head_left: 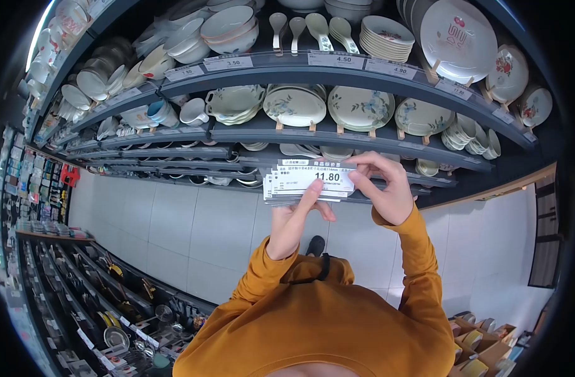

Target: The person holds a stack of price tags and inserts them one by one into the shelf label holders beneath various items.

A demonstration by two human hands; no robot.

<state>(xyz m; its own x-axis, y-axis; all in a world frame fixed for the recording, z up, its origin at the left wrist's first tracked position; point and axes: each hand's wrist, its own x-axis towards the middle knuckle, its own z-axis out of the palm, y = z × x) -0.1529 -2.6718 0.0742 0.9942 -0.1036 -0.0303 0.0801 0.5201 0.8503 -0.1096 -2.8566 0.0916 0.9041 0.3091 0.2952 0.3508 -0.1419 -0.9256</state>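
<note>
A stack of white paper price labels (294,180) is fanned slightly in front of my chest, the top one printed 11.80. My left hand (289,225) grips the stack from below, thumb pressed on its face and fingers behind. At the stack's right end, my right hand (391,191) is closed in a pinch on the top label's edge. Whether it has hold of one label or several, I cannot tell. Beyond the hands, shelf rows carry patterned oval plates (295,105) on small wooden stands.
The upper shelf holds bowls (230,29), ceramic spoons (319,30) and a large round plate (458,39), with price labels along its edge (335,60). Kitchen tools hang on a rack (115,283) at the lower left. Cardboard boxes (482,345) stand at the lower right on the tiled floor (168,217).
</note>
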